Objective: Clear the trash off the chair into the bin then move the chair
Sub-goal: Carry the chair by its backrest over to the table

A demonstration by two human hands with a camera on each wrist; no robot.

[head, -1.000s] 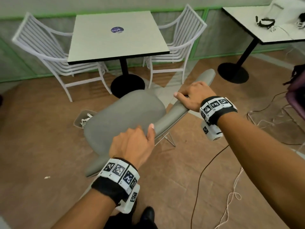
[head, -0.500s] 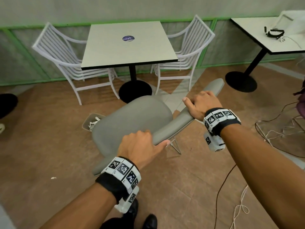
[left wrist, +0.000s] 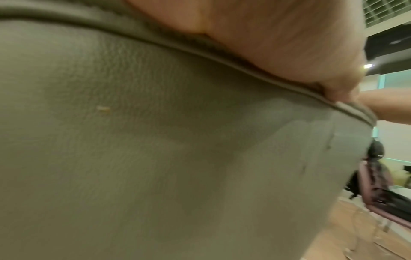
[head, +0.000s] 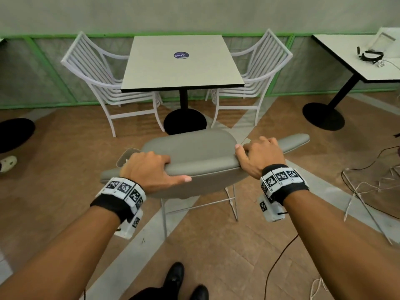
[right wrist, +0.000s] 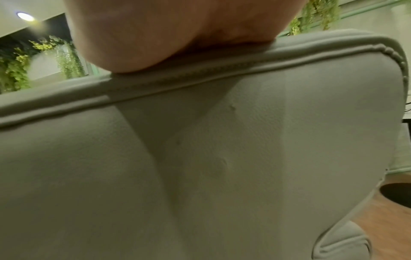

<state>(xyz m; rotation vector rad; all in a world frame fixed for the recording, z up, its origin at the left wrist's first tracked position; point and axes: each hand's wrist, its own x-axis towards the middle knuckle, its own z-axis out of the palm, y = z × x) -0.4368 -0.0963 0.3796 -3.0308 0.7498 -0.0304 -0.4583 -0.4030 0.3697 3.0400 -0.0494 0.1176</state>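
A grey padded chair (head: 190, 146) stands in the middle of the floor, its seat bare and its front facing the square table. My left hand (head: 149, 167) grips the left part of the backrest's top edge, fingers over the front and thumb along the back. On the right part of that edge my right hand (head: 259, 154) grips the same way. The left wrist view is filled by the chair back (left wrist: 155, 158) under my palm (left wrist: 278, 35). The right wrist view shows the chair's piped edge (right wrist: 222, 73) under my hand (right wrist: 166, 31). Only a corner of the bin (head: 122, 159) shows behind the chair's left side.
A square pedestal table (head: 184, 61) stands just ahead with a white slatted chair (head: 101, 72) on its left and another (head: 255, 68) on its right. A second table (head: 368, 59) is at the right. Cables (head: 368, 187) lie on the floor to the right. My shoes (head: 175, 276) are behind the chair.
The chair has swung from a diagonal to square with the table, both hands still gripping its back. The bin, which was in plain view at the chair's left, is now mostly hidden.
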